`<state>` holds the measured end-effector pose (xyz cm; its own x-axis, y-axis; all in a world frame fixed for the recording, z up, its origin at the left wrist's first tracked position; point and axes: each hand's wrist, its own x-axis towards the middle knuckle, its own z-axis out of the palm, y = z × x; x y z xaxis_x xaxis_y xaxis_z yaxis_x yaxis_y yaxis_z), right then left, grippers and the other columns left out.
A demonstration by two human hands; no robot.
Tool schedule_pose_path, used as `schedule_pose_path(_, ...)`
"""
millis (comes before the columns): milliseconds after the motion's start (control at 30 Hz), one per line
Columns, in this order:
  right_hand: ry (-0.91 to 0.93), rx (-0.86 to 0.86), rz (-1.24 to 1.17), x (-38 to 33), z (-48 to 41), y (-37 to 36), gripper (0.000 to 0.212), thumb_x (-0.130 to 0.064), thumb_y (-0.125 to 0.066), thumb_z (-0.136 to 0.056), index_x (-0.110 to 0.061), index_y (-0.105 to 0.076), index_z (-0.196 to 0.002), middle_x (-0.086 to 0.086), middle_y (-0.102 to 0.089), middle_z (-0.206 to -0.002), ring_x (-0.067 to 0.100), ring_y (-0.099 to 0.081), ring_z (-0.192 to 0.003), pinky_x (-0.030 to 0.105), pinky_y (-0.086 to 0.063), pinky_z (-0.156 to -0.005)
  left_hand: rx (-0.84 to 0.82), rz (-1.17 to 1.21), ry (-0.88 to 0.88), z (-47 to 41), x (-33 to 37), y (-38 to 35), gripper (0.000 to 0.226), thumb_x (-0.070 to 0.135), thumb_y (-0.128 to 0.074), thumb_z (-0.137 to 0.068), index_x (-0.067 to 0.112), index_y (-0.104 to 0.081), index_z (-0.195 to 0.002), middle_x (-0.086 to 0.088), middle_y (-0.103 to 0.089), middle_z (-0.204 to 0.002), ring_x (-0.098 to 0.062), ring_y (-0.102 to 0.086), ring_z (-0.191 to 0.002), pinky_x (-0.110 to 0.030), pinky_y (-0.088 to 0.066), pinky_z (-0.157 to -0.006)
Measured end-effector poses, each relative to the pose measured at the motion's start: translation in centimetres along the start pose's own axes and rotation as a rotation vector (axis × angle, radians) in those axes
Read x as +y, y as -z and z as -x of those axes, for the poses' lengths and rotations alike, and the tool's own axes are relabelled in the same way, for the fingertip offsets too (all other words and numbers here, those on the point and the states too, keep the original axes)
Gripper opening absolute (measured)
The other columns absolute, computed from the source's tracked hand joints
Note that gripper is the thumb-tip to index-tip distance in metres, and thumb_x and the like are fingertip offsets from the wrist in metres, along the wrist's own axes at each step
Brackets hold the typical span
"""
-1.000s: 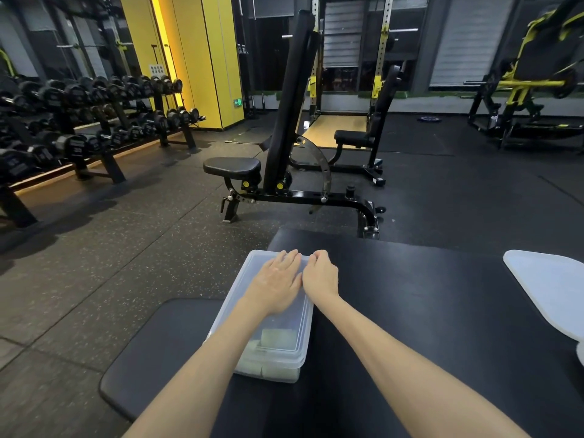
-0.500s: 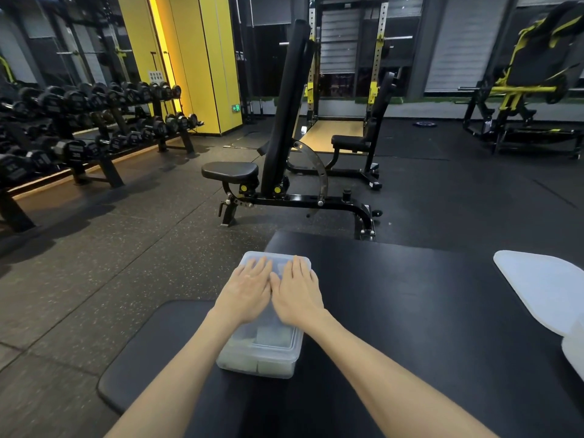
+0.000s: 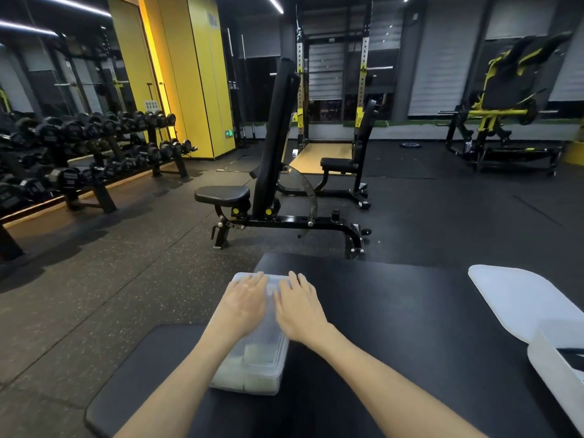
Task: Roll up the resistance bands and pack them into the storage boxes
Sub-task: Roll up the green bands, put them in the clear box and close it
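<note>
A clear plastic storage box (image 3: 252,371) with its lid on lies on the black padded bench (image 3: 395,327) in front of me. Pale rolled resistance bands (image 3: 252,354) show through its near end. My left hand (image 3: 241,306) and my right hand (image 3: 298,309) lie flat side by side on the lid, fingers straight and pointing away from me. A second white storage box (image 3: 556,371) stands open at the bench's right edge, with its loose lid (image 3: 521,298) lying just beyond it.
An adjustable weight bench (image 3: 271,197) stands on the rubber floor straight ahead. A dumbbell rack (image 3: 79,153) lines the left wall. A squat rack (image 3: 331,99) and a yellow machine (image 3: 505,99) stand farther back.
Both hands slid from the lid's far end back toward its middle and now lie slightly apart. The camera view tilted up a little.
</note>
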<state>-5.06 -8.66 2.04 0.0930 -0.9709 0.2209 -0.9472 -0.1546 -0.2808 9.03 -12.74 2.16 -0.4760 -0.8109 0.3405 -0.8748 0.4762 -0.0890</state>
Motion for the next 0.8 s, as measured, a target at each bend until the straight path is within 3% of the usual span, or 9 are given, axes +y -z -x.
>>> schedule_pose_path(67, 0.04, 0.074, 0.055, 2.1, 1.0, 1.4, 0.038, -0.028, -0.022, -0.101, -0.009, -0.049, -0.12, 0.012, -0.045, -0.135, 0.031, -0.041, -0.122, 0.039, -0.035, -0.1, 0.023, -0.016, -0.06, -1.0, 2.1, 1.1, 0.032, 0.012, -0.038, -0.084, 0.006, -0.067, -0.094, -0.007, -0.067, -0.091, -0.026, -0.065, -0.077, -0.031, -0.048, -0.063)
schedule_pose_path(200, -0.011, 0.167, 0.119, 7.7, 3.2, 4.8, 0.032, -0.029, -0.028, -0.102, -0.01, -0.051, -0.115, 0.005, -0.055, -0.116, 0.028, -0.048, -0.106, 0.038, -0.041, -0.088, 0.124, 0.04, -0.128, -3.4, 8.0, 2.0, 0.027, 0.017, -0.074, -0.069, 0.01, -0.071, -0.094, -0.001, -0.067, -0.08, -0.018, -0.061, -0.061, -0.029, -0.051, -0.046)
schedule_pose_path(233, -0.032, 0.186, 0.136, 9.2, 4.0, 5.7, 0.031, -0.029, -0.029, -0.102, -0.011, -0.052, -0.112, 0.005, -0.056, -0.113, 0.028, -0.048, -0.105, 0.038, -0.041, -0.087, 0.14, 0.068, -0.134, -4.0, 9.7, 1.9, 0.026, 0.02, -0.074, -0.069, 0.011, -0.071, -0.094, 0.0, -0.067, -0.081, -0.018, -0.061, -0.062, -0.029, -0.05, -0.045)
schedule_pose_path(267, -0.047, 0.204, 0.156, 10.9, 4.8, 6.6, 0.03, -0.028, -0.029, -0.102, -0.011, -0.052, -0.109, 0.005, -0.056, -0.111, 0.028, -0.048, -0.103, 0.038, -0.041, -0.086, 0.148, 0.081, -0.149, -4.5, 11.3, 1.8, 0.021, 0.023, -0.066, -0.075, 0.012, -0.07, -0.093, 0.001, -0.066, -0.082, -0.018, -0.061, -0.063, -0.03, -0.05, -0.046)
schedule_pose_path(367, -0.103, 0.249, 0.224, 15.6, 7.2, 9.0, 0.024, -0.026, -0.033, -0.1, -0.011, -0.052, -0.102, 0.005, -0.057, -0.105, 0.029, -0.051, -0.097, 0.038, -0.041, -0.08, 0.088, 0.114, -0.22, -6.0, 16.1, 1.7, 0.038, 0.03, -0.035, -0.082, 0.014, -0.069, -0.091, 0.002, -0.065, -0.084, -0.018, -0.061, -0.067, -0.031, -0.051, -0.049)
schedule_pose_path(467, -0.181, 0.275, 0.284, 19.7, 9.6, 10.7, 0.019, -0.024, -0.04, -0.097, -0.011, -0.054, -0.094, 0.006, -0.059, -0.095, 0.03, -0.054, -0.088, 0.037, -0.039, -0.069, 0.094, 0.118, -0.273, -7.2, 21.3, 1.7, 0.04, 0.032, -0.033, -0.084, 0.015, -0.068, -0.094, 0.003, -0.064, -0.086, -0.017, -0.06, -0.07, -0.031, -0.051, -0.053)
schedule_pose_path(633, -0.284, 0.205, 0.308, 24.2, 12.7, 12.8, 0.018, -0.023, -0.032, -0.097, -0.013, -0.047, -0.099, 0.006, -0.055, -0.105, 0.027, -0.048, -0.097, 0.033, -0.034, -0.075, 0.042, 0.125, -0.309, -8.6, 28.8, 1.6, 0.033, 0.029, -0.034, -0.098, 0.015, -0.051, -0.123, -0.001, -0.055, -0.116, -0.022, -0.053, -0.1, -0.034, -0.044, -0.079)
schedule_pose_path(800, -0.369, 0.105, 0.344, 28.1, 14.8, 14.7, 0.01, -0.017, -0.033, -0.094, -0.016, -0.035, -0.085, 0.007, -0.052, -0.094, 0.023, -0.038, -0.082, 0.031, -0.026, -0.067, -0.034, 0.086, -0.352, -10.4, 34.1, 1.6, 0.03, 0.025, -0.028, -0.102, 0.015, -0.053, -0.116, -0.003, -0.055, -0.115, -0.023, -0.051, -0.104, -0.035, -0.041, -0.082)
